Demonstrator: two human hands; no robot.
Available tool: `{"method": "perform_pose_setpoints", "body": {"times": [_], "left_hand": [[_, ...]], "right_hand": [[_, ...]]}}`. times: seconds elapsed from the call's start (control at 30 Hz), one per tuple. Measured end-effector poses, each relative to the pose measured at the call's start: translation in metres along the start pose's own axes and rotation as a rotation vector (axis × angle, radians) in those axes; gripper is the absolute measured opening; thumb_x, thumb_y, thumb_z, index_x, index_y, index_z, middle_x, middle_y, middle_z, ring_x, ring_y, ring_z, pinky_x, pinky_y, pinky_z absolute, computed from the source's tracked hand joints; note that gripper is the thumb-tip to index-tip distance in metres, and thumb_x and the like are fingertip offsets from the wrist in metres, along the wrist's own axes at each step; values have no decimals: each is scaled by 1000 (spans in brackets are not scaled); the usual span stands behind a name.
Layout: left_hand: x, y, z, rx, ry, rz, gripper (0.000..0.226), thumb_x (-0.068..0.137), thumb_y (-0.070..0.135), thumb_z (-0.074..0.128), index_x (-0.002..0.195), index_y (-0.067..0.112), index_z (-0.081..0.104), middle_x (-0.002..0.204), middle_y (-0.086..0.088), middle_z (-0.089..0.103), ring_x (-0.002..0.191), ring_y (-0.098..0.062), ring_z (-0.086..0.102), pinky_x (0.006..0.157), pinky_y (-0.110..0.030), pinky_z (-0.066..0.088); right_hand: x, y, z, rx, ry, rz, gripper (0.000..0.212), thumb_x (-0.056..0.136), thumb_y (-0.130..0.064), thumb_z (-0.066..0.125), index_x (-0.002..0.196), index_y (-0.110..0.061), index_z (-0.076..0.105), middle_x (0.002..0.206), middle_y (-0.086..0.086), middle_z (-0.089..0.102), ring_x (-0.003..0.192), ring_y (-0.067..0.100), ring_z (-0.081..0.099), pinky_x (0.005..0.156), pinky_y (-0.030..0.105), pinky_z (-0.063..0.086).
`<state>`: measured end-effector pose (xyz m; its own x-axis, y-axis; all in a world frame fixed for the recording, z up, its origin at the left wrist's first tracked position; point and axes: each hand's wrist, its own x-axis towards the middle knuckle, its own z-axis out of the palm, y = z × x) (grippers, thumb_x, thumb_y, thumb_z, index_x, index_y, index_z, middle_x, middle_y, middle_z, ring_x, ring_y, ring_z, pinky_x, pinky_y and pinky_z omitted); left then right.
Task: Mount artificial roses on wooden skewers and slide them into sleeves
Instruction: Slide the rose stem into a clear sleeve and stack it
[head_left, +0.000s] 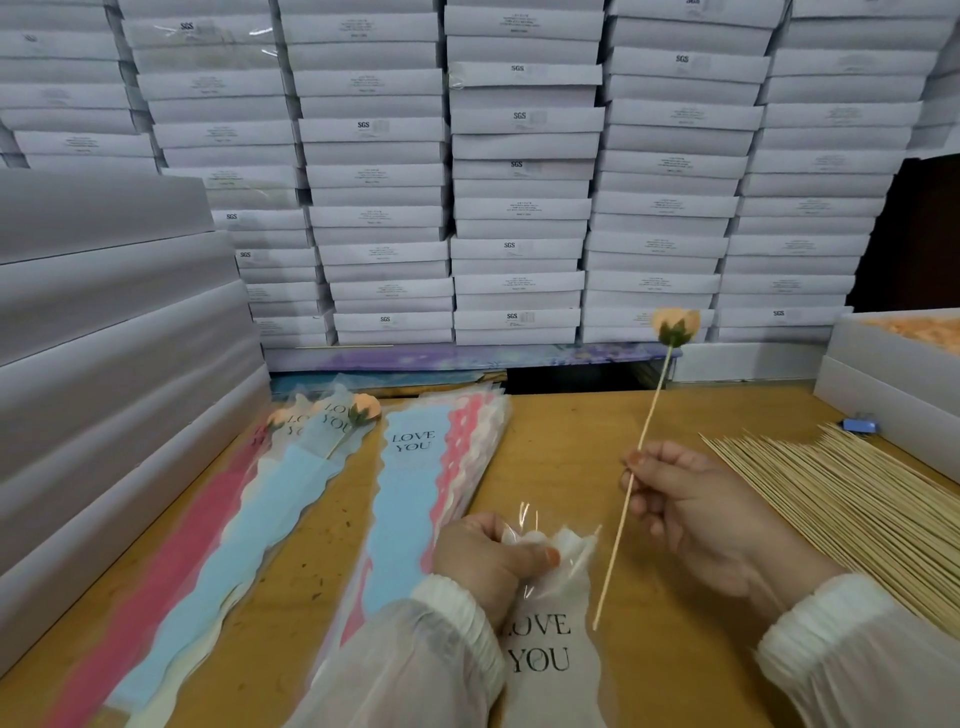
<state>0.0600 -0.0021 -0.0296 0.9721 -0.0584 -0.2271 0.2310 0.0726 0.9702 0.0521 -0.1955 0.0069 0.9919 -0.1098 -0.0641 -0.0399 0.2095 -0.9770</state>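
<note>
Wooden table (561, 447) | stacked boxes (519, 171) behind | left hand (483, 561) pinches sleeve (550, 639) | right hand (691, 509) pinches skewer (623, 499)

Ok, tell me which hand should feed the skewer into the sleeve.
Right. The right hand already pinches the skewer, rose up, bare end beside the sleeve. The left hand grips the sleeve's top, so it should hold that.

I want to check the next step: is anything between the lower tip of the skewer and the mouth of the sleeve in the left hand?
Nothing visible. The skewer with its rose, held by the right hand, hangs beside the sleeve. The left hand pinches the sleeve's top; whether the mouth is open is unclear.
</note>
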Motion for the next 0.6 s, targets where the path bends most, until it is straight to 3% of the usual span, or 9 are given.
{"method": "perform_pose_setpoints", "body": {"times": [0.1, 0.3, 0.43, 0.6], "left_hand": [[-2, -3, 2, 197, -37, 83, 40, 41, 10, 83, 39, 20, 45, 43, 1, 49, 45, -19, 48, 47, -29, 42], [-3, -8, 4, 269, -97, 164, 46, 41, 9, 85, 40, 20, 41, 39, 10, 45, 37, -11, 41, 40, -18, 37], [-3, -9, 3, 271, -126, 172, 46, 41, 9, 86, 40, 21, 42, 38, 11, 43, 41, -13, 42, 43, -23, 42], [-5, -5, 0, 214, -124, 150, 45, 35, 13, 87, 45, 20, 43, 54, -8, 47, 57, -21, 48, 54, -41, 47]], "right_hand": [[3, 0, 3, 122, 57, -45, 7, 93, -11, 53, 89, -11, 59, 61, 1, 62, 46, 7, 54, 39, 17, 42], [5, -1, 10, 224, 216, -142, 14, 97, -11, 48, 84, -12, 53, 65, 4, 56, 44, 5, 54, 39, 16, 45], [9, 3, 11, 224, 303, -164, 16, 98, -13, 48, 82, -13, 51, 68, 5, 55, 42, 4, 54, 39, 15, 46], [12, 5, 11, 202, 361, -180, 14, 98, -14, 48, 85, -14, 52, 70, 4, 55, 46, 6, 53, 39, 16, 46]]}}
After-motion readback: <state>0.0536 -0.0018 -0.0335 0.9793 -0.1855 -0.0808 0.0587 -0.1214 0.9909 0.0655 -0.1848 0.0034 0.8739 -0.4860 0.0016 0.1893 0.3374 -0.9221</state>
